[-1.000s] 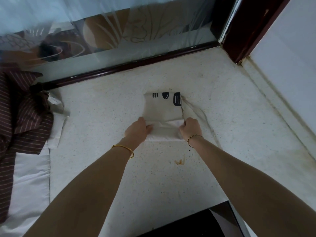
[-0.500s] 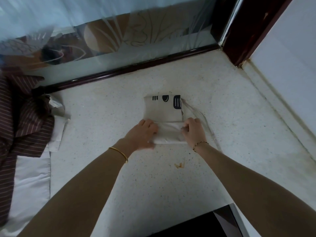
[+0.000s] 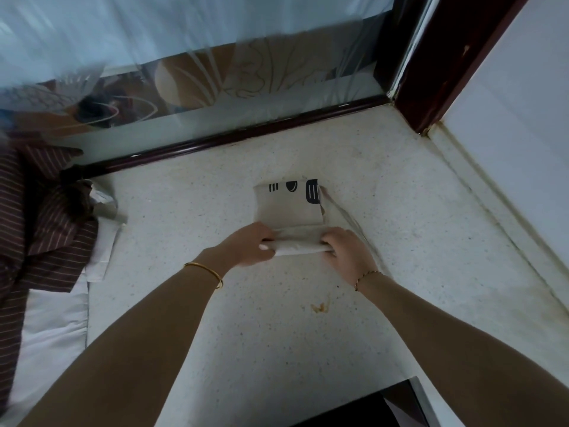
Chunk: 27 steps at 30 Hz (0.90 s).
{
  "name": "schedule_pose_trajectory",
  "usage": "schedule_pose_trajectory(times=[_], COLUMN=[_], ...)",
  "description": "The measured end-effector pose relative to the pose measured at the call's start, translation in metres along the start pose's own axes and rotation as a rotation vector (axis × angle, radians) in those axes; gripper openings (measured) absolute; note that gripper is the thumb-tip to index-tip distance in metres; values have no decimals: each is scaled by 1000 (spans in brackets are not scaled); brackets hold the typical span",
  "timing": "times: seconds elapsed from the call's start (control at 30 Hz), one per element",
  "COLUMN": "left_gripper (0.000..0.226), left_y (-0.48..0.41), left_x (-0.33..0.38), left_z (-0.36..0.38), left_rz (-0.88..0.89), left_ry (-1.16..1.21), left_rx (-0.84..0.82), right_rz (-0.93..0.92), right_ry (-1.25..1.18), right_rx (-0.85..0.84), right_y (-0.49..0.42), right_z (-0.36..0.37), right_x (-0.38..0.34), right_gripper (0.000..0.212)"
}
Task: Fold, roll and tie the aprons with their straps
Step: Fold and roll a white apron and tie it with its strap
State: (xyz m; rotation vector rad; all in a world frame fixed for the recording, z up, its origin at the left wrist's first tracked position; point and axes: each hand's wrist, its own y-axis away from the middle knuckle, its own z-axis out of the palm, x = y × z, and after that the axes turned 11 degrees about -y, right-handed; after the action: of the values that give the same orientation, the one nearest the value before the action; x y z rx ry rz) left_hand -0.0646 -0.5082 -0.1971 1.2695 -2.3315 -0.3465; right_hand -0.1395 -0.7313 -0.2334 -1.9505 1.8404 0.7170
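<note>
A beige apron point(image 3: 289, 208) with black printed marks lies folded into a narrow strip on the speckled floor. Its near end is rolled into a tube. My left hand point(image 3: 251, 245) grips the left end of the roll, fingers curled round it. At the right end my right hand point(image 3: 346, 252) holds the roll the same way. A thin strap point(image 3: 345, 217) runs from the apron's right edge down past my right hand along the floor.
A brown striped cloth point(image 3: 37, 223) and white fabric point(image 3: 52, 340) lie heaped at the left. A glass panel with a dark frame point(image 3: 234, 137) closes the far side, a white wall point(image 3: 523, 149) the right. A small yellowish scrap point(image 3: 320, 307) lies on the floor nearby.
Both hands have turned the near end of the apron over, so the roll is thicker and has moved a little farther from me; less flat fabric shows.
</note>
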Motion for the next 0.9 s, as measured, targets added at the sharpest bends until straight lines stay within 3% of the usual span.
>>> schedule_pose_trajectory(times=[0.13, 0.33, 0.43, 0.5, 0.6, 0.7, 0.8, 0.9], left_gripper=[48, 36, 34, 31, 31, 45, 50, 34], left_y=[4, 6, 5, 3, 4, 8, 6, 0], left_x=[-3, -11, -7, -4, -1, -9, -14, -9], left_z=[4, 13, 15, 16, 19, 28, 35, 35], left_rz=[-69, -225, -329, -378, -328, -17, 111, 117], left_ry=[187, 499, 501, 499, 354, -68, -265, -301], left_rx=[-79, 1, 53, 95, 253, 472, 406, 411], right_rz=[140, 330, 390, 430, 515, 539, 517, 441], right_ry=[-148, -154, -139, -122, -149, -208, -259, -218], right_rx=[71, 80, 81, 81, 80, 85, 49, 20], right_y=[-10, -28, -35, -38, -41, -44, -47, -40], right_z=[-12, -3, 0, 3, 6, 3, -2, -7], right_x=[-3, -10, -18, -21, -23, -23, -21, -22], right_gripper=[23, 24, 18, 32, 35, 26, 21, 18])
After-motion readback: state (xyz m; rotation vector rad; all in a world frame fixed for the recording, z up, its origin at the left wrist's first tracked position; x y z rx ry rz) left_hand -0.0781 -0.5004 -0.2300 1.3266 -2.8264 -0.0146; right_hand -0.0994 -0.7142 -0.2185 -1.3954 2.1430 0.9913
